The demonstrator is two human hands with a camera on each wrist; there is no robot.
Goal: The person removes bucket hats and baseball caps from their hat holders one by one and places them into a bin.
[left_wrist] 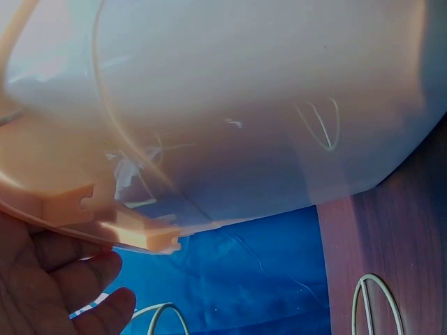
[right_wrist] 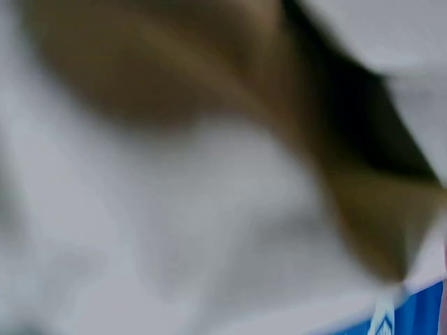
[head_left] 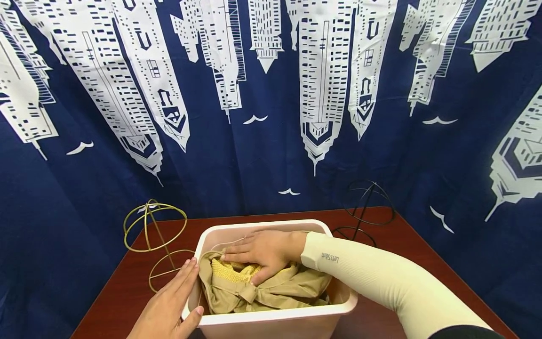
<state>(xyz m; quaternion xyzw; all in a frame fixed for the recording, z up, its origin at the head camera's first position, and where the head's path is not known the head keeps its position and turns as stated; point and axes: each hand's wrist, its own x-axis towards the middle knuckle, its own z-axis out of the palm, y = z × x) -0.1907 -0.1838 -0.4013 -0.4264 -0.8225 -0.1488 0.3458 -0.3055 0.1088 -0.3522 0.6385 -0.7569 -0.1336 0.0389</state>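
A pale pink plastic bin [head_left: 275, 314] holds a khaki cloth garment [head_left: 228, 296] with a knotted tie at its front. Yellow knitted fabric [head_left: 230, 273] shows within the khaki folds. My right hand [head_left: 267, 252], fingers spread, presses down on the fabric from above. Against the bin's left rim rests my left hand [head_left: 169, 301], its fingers extended along the outside and the thumb by the front corner. The left wrist view shows the left fingers [left_wrist: 84, 279] at the rim beside the bin's glossy wall [left_wrist: 244, 139]. The right wrist view is mostly blurred cloth [right_wrist: 209, 209].
A gold wire stand [head_left: 156, 226] is on the left of the dark red table [head_left: 114, 282]. Behind the bin to the right stands a black wire stand [head_left: 364, 207]. A navy curtain [head_left: 254, 160] with white printed buildings hangs behind the table.
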